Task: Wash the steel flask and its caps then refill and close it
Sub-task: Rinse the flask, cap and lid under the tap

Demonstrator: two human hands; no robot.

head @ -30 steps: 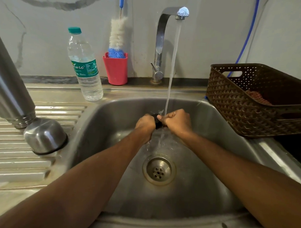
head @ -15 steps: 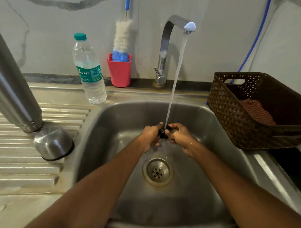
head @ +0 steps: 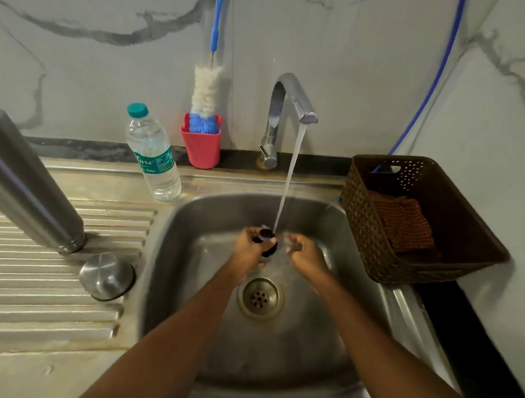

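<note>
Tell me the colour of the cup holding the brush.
The cup is red; head view shows it best.

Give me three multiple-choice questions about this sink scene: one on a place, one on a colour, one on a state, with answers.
1. Where does the steel flask stand? A on a shelf; B on the drainboard; C on the floor.
2. What colour is the cup holding the bottle brush? A red; B green; C white.
3. What is the tap doing? A shut off; B running; C only dripping.
Answers: 1 B, it stands on the ribbed steel. 2 A, plainly red. 3 B, a steady stream hits the black inner cap held by the left hand.
</note>
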